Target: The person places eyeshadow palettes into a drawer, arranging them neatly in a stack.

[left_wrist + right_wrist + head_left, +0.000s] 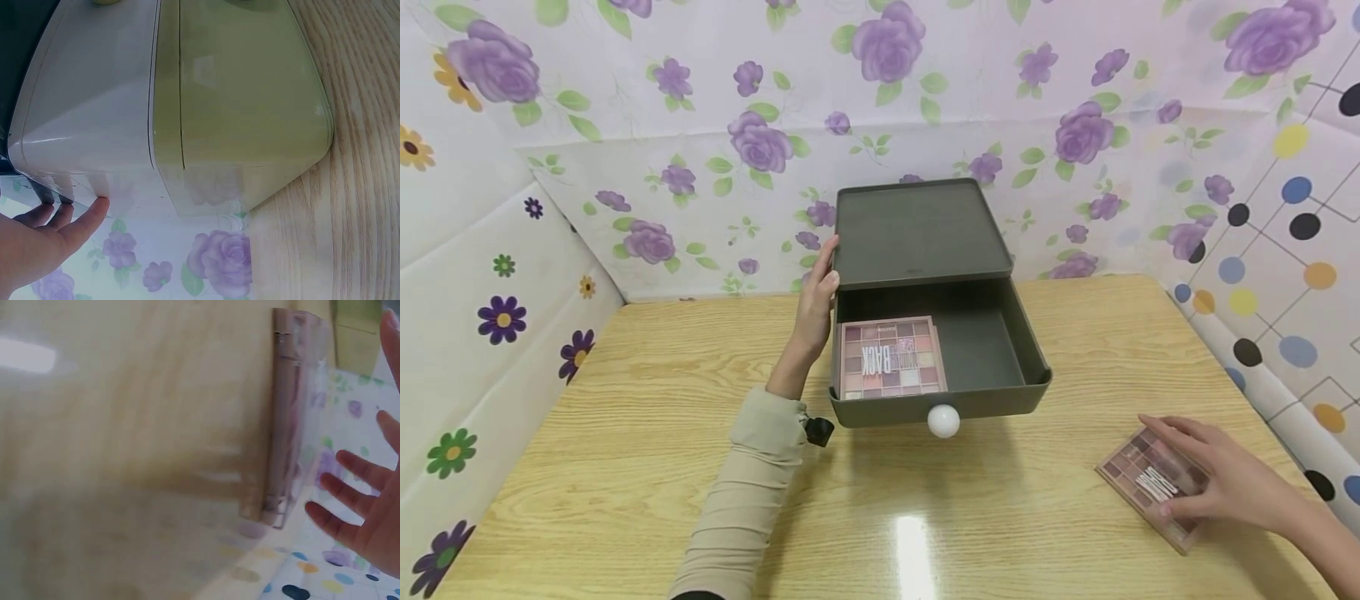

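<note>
A dark grey drawer box stands at the back middle of the wooden table. Its drawer, with a white knob, is pulled out. An eyeshadow palette lies in the drawer's left half. My left hand rests with straight fingers against the box's left side; in the left wrist view the left hand touches the box at its edge. A second palette lies on the table at the right. My right hand lies spread over it. In the right wrist view the right hand is spread beside the palette.
Floral sheets wall in the table at the back and left, and a dotted sheet closes the right side. The drawer's right half holds nothing. Bare tabletop lies in front of the box.
</note>
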Demonstrator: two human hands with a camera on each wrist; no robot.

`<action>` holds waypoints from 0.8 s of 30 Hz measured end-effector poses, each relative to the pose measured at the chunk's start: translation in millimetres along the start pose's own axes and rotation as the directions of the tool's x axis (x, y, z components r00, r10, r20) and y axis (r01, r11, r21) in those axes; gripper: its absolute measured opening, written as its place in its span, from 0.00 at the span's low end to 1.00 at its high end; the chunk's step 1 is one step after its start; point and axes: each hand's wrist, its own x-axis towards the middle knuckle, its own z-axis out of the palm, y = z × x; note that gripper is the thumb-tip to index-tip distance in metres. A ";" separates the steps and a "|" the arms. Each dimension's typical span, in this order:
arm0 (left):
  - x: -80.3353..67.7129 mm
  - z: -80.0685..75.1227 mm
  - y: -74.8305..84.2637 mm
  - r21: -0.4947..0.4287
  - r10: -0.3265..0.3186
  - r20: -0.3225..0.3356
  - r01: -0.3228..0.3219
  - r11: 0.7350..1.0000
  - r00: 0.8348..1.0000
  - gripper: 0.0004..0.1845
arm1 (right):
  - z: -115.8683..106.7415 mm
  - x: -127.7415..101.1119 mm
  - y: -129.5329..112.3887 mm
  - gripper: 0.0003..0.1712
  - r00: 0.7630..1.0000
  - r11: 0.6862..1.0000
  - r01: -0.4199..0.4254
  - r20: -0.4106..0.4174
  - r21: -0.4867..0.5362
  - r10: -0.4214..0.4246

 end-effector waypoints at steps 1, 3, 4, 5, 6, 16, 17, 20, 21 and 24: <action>0.0 -0.1 -0.1 0.000 -0.002 0.001 0.002 1.000 1.000 0.37 | 1.0 -2.2 1.6 0.60 1.000 1.000 -0.003 0.005 -0.015 0.003; -0.3 -0.4 -0.3 0.000 -0.004 0.002 0.004 1.000 1.000 0.37 | 3.2 -6.5 4.9 0.59 1.000 0.999 0.004 0.005 -0.044 -0.003; -0.6 -0.6 -0.4 0.002 -0.006 0.002 0.006 1.000 1.000 0.37 | 4.4 -8.5 6.2 0.60 1.000 0.998 0.006 0.003 -0.057 -0.006; -0.7 -0.7 -0.4 0.004 -0.007 0.002 0.007 1.000 1.000 0.37 | 5.6 -10.3 7.3 0.60 1.000 0.998 0.004 0.002 -0.069 -0.004; -0.9 -0.8 -0.4 0.005 -0.008 0.002 0.008 1.000 1.000 0.37 | 7.3 -12.0 7.9 0.60 1.000 0.997 0.005 0.000 -0.076 -0.005; -0.8 0.2 -0.4 0.012 0.019 0.002 -0.019 1.000 1.000 0.37 | 18.6 -19.7 0.8 0.60 0.995 0.989 -0.084 0.047 -0.125 0.090; -0.8 0.3 -0.3 0.011 0.022 0.002 -0.023 1.000 1.000 0.36 | 19.4 -19.6 -0.2 0.60 0.994 0.987 -0.092 0.048 -0.134 0.100; -0.6 0.1 -0.2 0.006 0.023 0.000 -0.023 1.000 1.000 0.36 | 20.4 -18.9 -2.8 0.60 0.992 0.983 -0.108 0.045 -0.148 0.116; -0.5 0.1 -0.1 0.006 0.021 -0.002 -0.021 1.000 1.000 0.36 | 20.5 -18.4 -3.7 0.60 0.992 0.982 -0.113 0.044 -0.149 0.121; -0.2 0.0 0.0 0.003 0.015 -0.004 -0.015 1.000 1.000 0.37 | 20.7 -16.6 -5.4 0.60 0.990 0.981 -0.125 0.043 -0.146 0.133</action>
